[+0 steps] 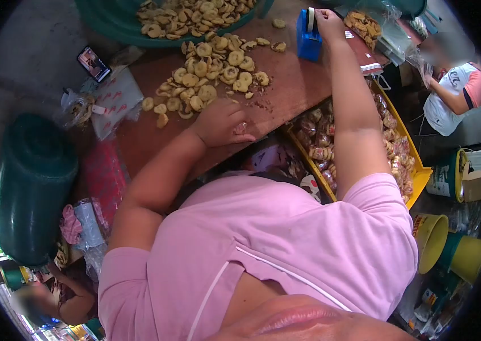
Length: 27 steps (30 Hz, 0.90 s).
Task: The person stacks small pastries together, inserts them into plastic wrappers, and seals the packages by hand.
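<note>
My left hand (222, 123) is at the near edge of the brown table (297, 85), fingers curled and thumb stretched out. Something small and shiny shows by its thumb, too unclear to name. Just beyond it spreads a pile of round, flat cookies (209, 68), some broken, with crumbs around. With the arm stretched far forward, my right hand (329, 24) has its fingers pinched together at the top of a blue tape dispenser (308, 42) with a pale roll. What those fingers hold, if anything, is hidden.
A green basin (110, 23) of cookies stands at the back. Under my right arm, a yellow crate (416, 182) holds several wrapped packs. A phone (94, 64) and plastic bags (116, 105) lie left. Other people (456, 96) are at both sides; buckets (431, 241) stand right.
</note>
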Each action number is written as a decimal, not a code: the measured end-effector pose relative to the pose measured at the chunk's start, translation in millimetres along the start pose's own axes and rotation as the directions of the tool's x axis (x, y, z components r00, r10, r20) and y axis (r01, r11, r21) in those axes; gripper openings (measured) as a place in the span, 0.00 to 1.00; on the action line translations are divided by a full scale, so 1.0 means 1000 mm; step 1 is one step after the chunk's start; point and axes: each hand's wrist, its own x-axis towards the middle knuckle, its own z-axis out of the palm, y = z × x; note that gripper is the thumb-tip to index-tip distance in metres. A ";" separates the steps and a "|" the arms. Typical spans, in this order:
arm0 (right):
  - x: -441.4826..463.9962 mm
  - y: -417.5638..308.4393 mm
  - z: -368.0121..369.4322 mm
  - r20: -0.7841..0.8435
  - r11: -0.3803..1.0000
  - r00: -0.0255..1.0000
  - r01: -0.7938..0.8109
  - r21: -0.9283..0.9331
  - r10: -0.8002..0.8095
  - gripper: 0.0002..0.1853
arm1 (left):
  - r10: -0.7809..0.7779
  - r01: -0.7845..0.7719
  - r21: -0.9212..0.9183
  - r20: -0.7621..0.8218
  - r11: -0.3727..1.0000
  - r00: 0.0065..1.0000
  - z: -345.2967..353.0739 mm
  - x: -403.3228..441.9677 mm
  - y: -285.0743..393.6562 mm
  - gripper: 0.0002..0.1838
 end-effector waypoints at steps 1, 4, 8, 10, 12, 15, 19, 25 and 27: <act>-0.005 -0.006 -0.003 -0.011 1.000 1.000 0.024 0.014 -0.024 0.21 | -0.023 0.023 0.006 -0.016 1.000 1.000 0.000 0.001 0.002 0.28; 0.000 0.010 -0.003 0.045 0.982 0.981 0.188 -0.027 -0.186 0.19 | -0.308 0.263 -0.302 -0.112 0.916 0.945 -0.003 -0.001 0.010 0.24; -0.004 0.019 -0.003 0.095 0.919 0.968 0.187 0.347 -0.233 0.26 | -0.648 0.297 -0.775 -0.183 0.557 0.739 -0.009 -0.019 0.027 0.19; -0.012 0.006 -0.014 0.148 0.924 0.950 0.220 0.314 -0.276 0.30 | -0.762 0.226 -0.935 -0.066 0.273 0.644 -0.021 -0.034 0.034 0.17; -0.016 -0.006 -0.021 0.213 0.939 0.937 0.219 0.265 -0.278 0.31 | -0.818 0.153 -0.966 -0.085 0.207 0.568 -0.026 -0.054 0.033 0.17; -0.015 -0.011 -0.024 0.274 0.965 0.933 0.185 0.186 -0.232 0.29 | -0.881 0.032 -0.999 -0.005 0.023 0.473 -0.040 -0.089 0.030 0.18; -0.011 -0.005 -0.023 0.251 0.963 0.946 0.149 0.226 -0.206 0.25 | -0.941 0.041 -0.999 0.014 0.000 0.339 -0.061 -0.120 0.043 0.21; -0.014 -0.016 -0.024 0.184 0.981 0.968 0.151 0.124 -0.173 0.20 | -0.968 0.015 -1.000 -0.022 0.027 0.249 -0.069 -0.153 0.052 0.21; -0.010 -0.012 -0.021 0.161 0.982 0.970 0.175 0.068 -0.184 0.19 | -0.969 0.011 -0.999 -0.035 0.039 0.246 -0.071 -0.157 0.054 0.22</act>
